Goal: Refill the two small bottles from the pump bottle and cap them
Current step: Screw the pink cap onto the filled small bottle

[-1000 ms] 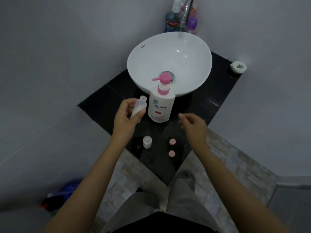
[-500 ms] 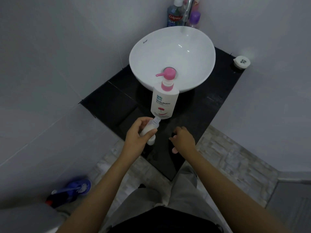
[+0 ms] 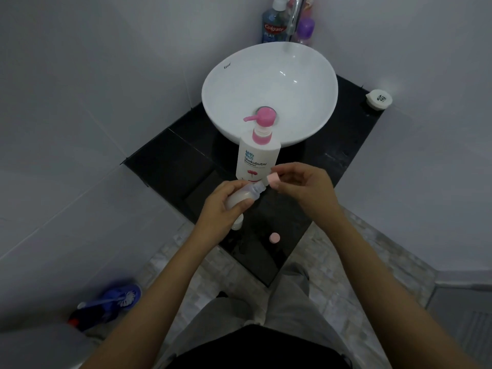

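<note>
Bottle (image 3: 243, 195), small and tilted, sits gripped in my left hand (image 3: 223, 206) before the pump bottle (image 3: 257, 158); my right hand (image 3: 306, 187) pinches a pink cap (image 3: 273, 180) beside its open neck.

- The second small bottle (image 3: 236, 223), just below the centre of the frame, is mostly hidden under the left hand (image 3: 221, 209); only its pale bottom edge shows.
- The held small bottle (image 3: 243, 195) is wrapped by fingers; its fill level is unclear.
- The mouthwash bottle (image 3: 274, 25) and tap (image 3: 295, 14) are cut off at the top edge.
- The blue brush (image 3: 111, 302) at lower left is blurred.
</note>
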### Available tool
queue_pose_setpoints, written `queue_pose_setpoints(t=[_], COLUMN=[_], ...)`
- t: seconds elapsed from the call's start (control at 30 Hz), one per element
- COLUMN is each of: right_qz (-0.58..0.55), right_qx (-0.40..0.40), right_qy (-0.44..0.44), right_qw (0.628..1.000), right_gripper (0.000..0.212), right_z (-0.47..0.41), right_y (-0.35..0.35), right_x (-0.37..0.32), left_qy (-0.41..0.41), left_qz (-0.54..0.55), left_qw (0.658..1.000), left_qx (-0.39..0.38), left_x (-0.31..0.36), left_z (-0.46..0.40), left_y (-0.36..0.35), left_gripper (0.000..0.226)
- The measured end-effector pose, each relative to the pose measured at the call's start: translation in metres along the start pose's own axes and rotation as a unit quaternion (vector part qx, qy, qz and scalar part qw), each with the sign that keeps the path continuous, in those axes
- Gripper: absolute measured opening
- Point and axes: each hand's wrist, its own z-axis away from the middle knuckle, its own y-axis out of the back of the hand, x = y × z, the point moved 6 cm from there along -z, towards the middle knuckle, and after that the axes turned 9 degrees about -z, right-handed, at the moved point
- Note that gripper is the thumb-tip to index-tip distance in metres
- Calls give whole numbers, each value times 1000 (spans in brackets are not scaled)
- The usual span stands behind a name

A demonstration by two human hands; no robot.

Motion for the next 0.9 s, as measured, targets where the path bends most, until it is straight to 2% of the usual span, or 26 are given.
queue_pose_setpoints(t=[0.13, 0.27, 0.43, 0.53, 0.63, 0.8, 0.87, 0.9], right_qz=[61, 80, 68, 95, 123, 104, 116, 136], right_qx=[-53, -71, -98, -80, -65, -100, -59, -33], right_qy=[21, 52, 48, 33, 12, 20, 11, 8], right_qw=[997, 993, 992, 992, 990, 989, 991, 990], right_gripper=[26, 26, 23, 17, 26, 24, 18, 21], right_z=[3, 6, 7, 6, 7, 8, 8, 8], right_y=[-4, -2, -3, -4, -5, -1, -2, -2], right_x=[-9, -16, -19, -15, -12, -17, -14, -13], left_qy=[-19, -16, -27, -29, -34, -31, -30, -29], left_qz=[-3, 3, 12, 15, 19, 12, 17, 19], left_qw=[1000, 1000, 999, 999, 999, 999, 999, 999], left_qx=[-18, -26, -30, -33, -37, -26, -26, -26], left_x=[10, 14, 22, 23, 26, 27, 26, 26], left_z=[1, 2, 2, 3, 3, 3, 4, 5], left_y=[-3, -3, -2, -2, -2, 2, 2, 3], left_gripper=[30, 32, 30, 28, 27, 27, 27, 27])
